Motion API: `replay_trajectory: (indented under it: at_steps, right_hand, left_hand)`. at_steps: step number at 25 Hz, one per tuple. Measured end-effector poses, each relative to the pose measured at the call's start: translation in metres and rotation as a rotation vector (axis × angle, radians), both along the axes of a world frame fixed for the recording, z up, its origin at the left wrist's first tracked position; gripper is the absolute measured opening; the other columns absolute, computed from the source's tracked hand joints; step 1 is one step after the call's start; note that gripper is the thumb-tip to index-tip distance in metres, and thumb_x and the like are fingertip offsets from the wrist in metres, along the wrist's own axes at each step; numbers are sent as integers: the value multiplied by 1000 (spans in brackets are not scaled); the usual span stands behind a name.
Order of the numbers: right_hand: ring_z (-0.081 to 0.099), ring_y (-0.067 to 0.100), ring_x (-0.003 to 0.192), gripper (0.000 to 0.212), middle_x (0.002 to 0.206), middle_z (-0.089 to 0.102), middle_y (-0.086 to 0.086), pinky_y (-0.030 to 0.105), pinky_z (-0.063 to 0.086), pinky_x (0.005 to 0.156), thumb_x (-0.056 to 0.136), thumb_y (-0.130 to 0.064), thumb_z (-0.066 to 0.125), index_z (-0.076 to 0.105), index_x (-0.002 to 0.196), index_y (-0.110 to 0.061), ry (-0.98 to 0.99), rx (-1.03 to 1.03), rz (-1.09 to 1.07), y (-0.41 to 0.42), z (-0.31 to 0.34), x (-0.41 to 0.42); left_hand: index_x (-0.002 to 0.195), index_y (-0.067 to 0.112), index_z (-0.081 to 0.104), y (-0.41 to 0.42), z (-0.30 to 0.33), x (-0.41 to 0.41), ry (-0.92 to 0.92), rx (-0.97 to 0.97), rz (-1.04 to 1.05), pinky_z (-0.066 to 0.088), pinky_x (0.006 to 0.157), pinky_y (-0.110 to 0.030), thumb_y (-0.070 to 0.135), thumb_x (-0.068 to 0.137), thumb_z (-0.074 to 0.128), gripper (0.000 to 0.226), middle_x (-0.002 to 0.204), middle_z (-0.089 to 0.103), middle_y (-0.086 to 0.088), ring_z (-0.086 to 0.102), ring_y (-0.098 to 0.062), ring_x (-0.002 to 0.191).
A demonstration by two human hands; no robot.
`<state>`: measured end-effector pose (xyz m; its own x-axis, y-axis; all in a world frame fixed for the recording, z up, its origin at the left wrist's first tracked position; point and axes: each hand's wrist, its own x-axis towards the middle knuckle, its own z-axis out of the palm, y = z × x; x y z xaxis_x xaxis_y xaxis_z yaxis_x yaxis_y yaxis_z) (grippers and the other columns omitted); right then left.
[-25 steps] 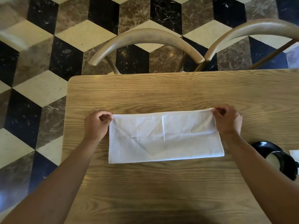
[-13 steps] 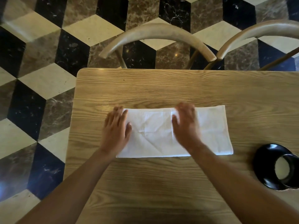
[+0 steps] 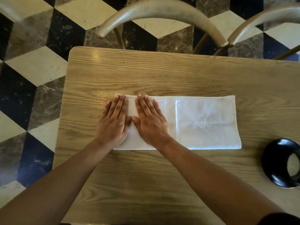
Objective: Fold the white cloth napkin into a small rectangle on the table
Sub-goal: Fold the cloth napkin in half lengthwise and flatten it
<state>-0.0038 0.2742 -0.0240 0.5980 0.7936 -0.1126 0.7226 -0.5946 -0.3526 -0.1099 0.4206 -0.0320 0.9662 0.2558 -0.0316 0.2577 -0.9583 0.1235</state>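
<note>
1. A white cloth napkin [image 3: 194,122] lies flat on the wooden bench [image 3: 162,75], folded into a long rectangle that runs left to right, with its near edge parallel to the bench's near side.
2. A vertical hem line crosses the napkin a little right of its middle; the right part shows soft creases.
3. The left hand [image 3: 113,122] lies palm down on the napkin's left end, its fingers [image 3: 119,106] straight and held close together, the outer edge of the hand reaching over onto the bare wood.
4. The right hand [image 3: 150,122] lies palm down just beside it, fingers straight and slightly fanned, tips near the napkin's far edge.
5. The two thumbs meet or nearly meet between the hands; I cannot tell which.
6. A glossy black dish [image 3: 282,163] with something pale in it sits near the right edge of the bench, apart from the napkin.
7. Two curved wooden chair backs [image 3: 162,8] stand beyond the far side, over a floor of black, cream and brown marble tiles [image 3: 32,65].
</note>
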Motion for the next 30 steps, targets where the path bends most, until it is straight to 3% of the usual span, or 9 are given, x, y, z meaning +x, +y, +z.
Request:
replay_trajectory:
  at_steps: [5,11,14,20,23,26,30]
  right_hand:
    - [14,22,157,72,169,17,7,44,12,128,102,-50,32,20,161,-10,-84,-117,-46,-73,-1,56]
    - [-1,20,158,79,171,4,9,43,6,129,102,-57,22,7,162,-7,-74,-215,-280,-182,3,126]
    - [0,22,158,78,171,4,12,45,6,128,103,-53,24,9,161,-3,-84,-220,-288,-198,3,137]
    - [4,29,158,72,169,10,17,48,7,128,103,-45,20,15,160,-1,8,-10,-443,-141,10,93]
    - [9,31,157,67,168,15,16,45,7,128,104,-40,26,21,159,-2,60,110,-229,-64,13,32]
    - [8,26,158,66,169,16,12,44,6,129,103,-41,25,22,160,-6,105,71,-38,-6,14,-18]
    - [11,21,158,70,168,22,9,41,5,129,103,-47,20,25,159,-7,74,1,-39,-1,8,-21]
  left_hand:
    - [161,1,16,-1,0,3,33,26,-6,15,129,-49,45,103,35,75,171,15,-16,9,-28,160]
    - [161,0,18,-2,0,3,29,53,-7,15,129,-49,45,103,32,74,171,15,-17,10,-30,160]
    - [161,1,17,-2,0,3,34,53,-1,15,129,-49,46,103,31,74,171,14,-16,9,-29,160]
    - [161,3,17,-3,1,4,37,27,12,15,129,-49,47,103,31,75,172,14,-14,9,-28,160]
    - [161,3,17,-3,1,4,37,31,10,15,129,-50,48,104,30,74,171,15,-15,10,-28,160]
    - [160,-1,18,0,-1,2,43,40,-25,17,128,-53,44,103,27,73,170,16,-19,12,-32,159]
    - [160,-1,16,0,0,1,69,59,-42,15,128,-53,41,100,28,74,170,15,-20,10,-33,159]
